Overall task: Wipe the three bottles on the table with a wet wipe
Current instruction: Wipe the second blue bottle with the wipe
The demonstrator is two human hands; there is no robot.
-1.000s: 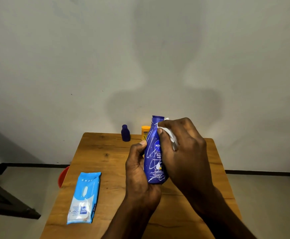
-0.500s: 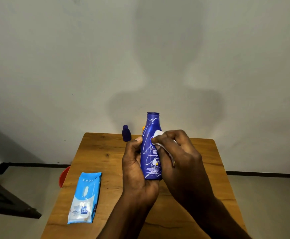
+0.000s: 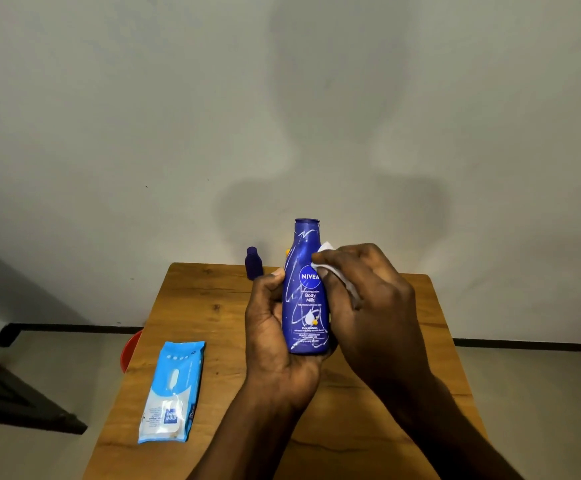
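Above the middle of the tabletop (image 3: 192,306) we are holding the large blue lotion bottle (image 3: 305,306) upright, its long axis running straight up and down, label facing us. Our left hand (image 3: 275,337) is cupping its base and lower left side, thumb curled against the body, so the fingers there are grasping the bottle. Our right hand (image 3: 368,299) is pressing the white wet wipe (image 3: 330,268) against the bottle's right shoulder, just beside the round logo; its fingers are curled around the wipe. The unwiped length is lying below and to the left of those fingers, so we are judging that the coming stroke needs to run down along the axis while the left hand is turning the bottle.

Behind it, at the far edge near the wall, the small dark blue bottle (image 3: 253,263) is standing upright, and a sliver of an orange-capped bottle (image 3: 287,252) is peeking out beside the held one, mostly hidden. The pack of wipes (image 3: 173,389) is lying flat to our left, well apart. Nothing is standing between the wipe and the bottle; only our own left thumb is covering part of the surface.
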